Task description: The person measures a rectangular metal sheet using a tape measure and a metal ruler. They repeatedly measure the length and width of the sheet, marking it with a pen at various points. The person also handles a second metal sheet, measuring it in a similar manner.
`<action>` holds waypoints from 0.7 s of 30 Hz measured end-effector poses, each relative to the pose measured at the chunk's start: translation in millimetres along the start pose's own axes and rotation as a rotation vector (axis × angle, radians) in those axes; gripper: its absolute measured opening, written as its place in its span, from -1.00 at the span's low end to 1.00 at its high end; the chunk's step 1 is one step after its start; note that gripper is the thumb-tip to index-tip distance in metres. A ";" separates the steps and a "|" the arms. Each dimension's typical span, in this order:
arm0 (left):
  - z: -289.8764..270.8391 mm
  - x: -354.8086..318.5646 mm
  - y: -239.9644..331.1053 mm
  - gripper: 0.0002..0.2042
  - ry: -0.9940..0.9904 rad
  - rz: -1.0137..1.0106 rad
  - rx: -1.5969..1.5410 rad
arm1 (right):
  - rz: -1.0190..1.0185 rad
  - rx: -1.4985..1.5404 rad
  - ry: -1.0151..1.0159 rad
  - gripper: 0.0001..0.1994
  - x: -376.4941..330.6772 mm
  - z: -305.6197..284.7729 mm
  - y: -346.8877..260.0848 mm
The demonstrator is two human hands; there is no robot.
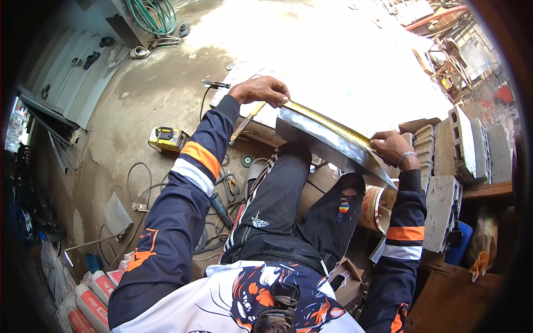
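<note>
A shiny bent piece of sheet metal (316, 136) rests across my knees, tapering to a point at its right end. Along its far edge runs a yellow measuring tape (333, 125). My left hand (261, 90) pinches the tape's left end at the metal's corner, fingers closed. At the other end, my right hand (391, 147) has its fingers closed on the tape close to the metal's edge; the tape's case is not visible. Below my left hand lies a yellow-handled tool (248, 122), with a dark clamp-like tool (215, 84) on a cable beyond it.
A yellow and black box-shaped device (167, 139) sits on the floor left of my forearm. An angle grinder (221, 211), loose cables and a green disc (246, 161) lie beside my left leg. Concrete blocks (444, 205) and a bucket (373, 208) stand at right. Harsh sunlight washes out the far ground.
</note>
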State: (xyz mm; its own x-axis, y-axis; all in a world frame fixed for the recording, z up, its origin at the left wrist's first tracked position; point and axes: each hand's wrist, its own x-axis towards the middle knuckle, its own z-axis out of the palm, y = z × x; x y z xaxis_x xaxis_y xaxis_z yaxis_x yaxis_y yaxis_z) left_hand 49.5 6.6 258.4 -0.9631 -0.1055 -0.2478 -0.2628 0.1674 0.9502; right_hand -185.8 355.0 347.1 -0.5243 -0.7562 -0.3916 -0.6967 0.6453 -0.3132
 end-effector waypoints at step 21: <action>17.6 -3.6 -2.5 -0.77 0.093 0.008 -0.086 | 0.011 -0.041 0.121 -0.64 -22.0 19.0 72.0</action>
State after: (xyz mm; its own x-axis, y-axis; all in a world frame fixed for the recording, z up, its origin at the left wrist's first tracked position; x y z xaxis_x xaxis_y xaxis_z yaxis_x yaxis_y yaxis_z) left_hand 52.5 23.8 253.5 -0.9543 -0.1959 -0.2256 -0.2455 0.0840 0.9658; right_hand -215.2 420.2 316.7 -0.5856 -0.7581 -0.2868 -0.7088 0.6506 -0.2726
